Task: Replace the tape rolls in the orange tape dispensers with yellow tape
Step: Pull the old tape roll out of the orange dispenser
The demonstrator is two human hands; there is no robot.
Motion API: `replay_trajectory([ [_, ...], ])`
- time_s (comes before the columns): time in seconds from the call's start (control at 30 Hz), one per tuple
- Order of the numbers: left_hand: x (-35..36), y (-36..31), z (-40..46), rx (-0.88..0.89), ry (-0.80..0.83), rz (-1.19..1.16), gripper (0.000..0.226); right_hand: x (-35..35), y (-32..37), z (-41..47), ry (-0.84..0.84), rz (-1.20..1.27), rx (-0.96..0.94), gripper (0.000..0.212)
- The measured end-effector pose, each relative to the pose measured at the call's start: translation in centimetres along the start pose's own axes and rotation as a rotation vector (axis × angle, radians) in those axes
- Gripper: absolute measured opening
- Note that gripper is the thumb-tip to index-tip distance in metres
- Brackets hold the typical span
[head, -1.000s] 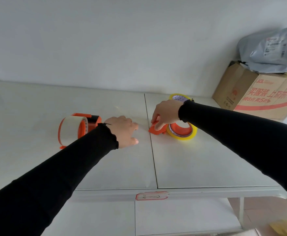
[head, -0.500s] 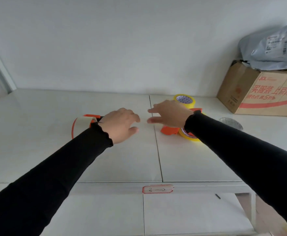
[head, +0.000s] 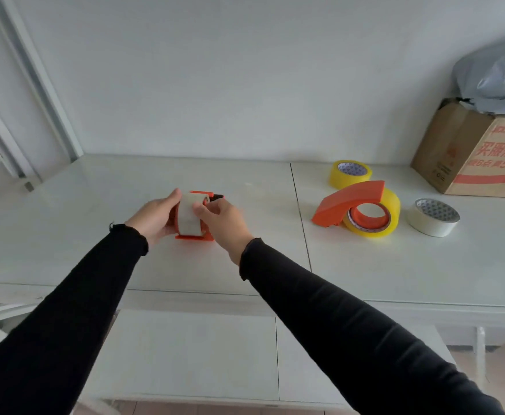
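An orange tape dispenser (head: 195, 237) loaded with a whitish clear tape roll (head: 189, 215) stands on the white table, left of the seam. My left hand (head: 155, 218) grips its left side. My right hand (head: 222, 221) grips its right side, thumb on the roll. A second orange dispenser (head: 345, 202) lies on its side to the right, with a yellow tape roll (head: 390, 215) in it. A spare yellow roll (head: 350, 175) sits behind it. A loose whitish roll (head: 433, 218) lies flat further right.
The white table (head: 365, 265) runs along a white wall. A cardboard box (head: 469, 157) with a grey plastic bag (head: 496, 76) on top stands at the back right. A white frame (head: 35, 85) rises at the left edge.
Both hands moved left and closed on the dispenser with the whitish roll. My right hand let go of the yellow-roll dispenser. The view shifted left.
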State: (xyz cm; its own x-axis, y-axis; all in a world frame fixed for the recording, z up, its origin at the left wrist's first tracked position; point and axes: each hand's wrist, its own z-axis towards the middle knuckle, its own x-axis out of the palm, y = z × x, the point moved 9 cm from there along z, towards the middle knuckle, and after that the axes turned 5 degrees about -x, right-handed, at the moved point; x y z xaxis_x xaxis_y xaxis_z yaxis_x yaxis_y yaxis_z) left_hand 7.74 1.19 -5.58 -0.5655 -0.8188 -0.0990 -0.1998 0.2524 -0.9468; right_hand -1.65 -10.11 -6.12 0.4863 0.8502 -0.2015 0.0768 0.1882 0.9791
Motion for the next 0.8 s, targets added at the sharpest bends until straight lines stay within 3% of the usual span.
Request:
replay_trajectory([
  [0.17, 3.7, 0.3, -1.2, 0.016, 0.155, -0.156, 0.027, -2.7, 0.6, -1.5, -0.09, 0.002, -0.066, 0.031],
  [0.37, 8.3, -3.0, -3.4, 0.215, 0.184, -0.219, 0.027, -10.6, 3.3, -4.6, -0.319, -0.117, -0.247, 0.03],
  [0.6, 13.8, -6.5, -4.9, 0.325, 0.268, -0.285, 0.025, -22.9, 7.9, -10.7, -0.66, -0.51, -0.452, 0.018],
  [0.7, 15.3, -7.1, -5.0, 0.337, 0.288, -0.325, 0.02, -29.0, 6.8, -13.5, -0.81, -0.811, -0.401, 0.024],
  [0.8, 15.6, -7.1, -4.6, 0.35, 0.306, -0.356, 0.017, -33.8, 2.6, -14.7, -0.785, -1.065, -0.188, 0.032],
])
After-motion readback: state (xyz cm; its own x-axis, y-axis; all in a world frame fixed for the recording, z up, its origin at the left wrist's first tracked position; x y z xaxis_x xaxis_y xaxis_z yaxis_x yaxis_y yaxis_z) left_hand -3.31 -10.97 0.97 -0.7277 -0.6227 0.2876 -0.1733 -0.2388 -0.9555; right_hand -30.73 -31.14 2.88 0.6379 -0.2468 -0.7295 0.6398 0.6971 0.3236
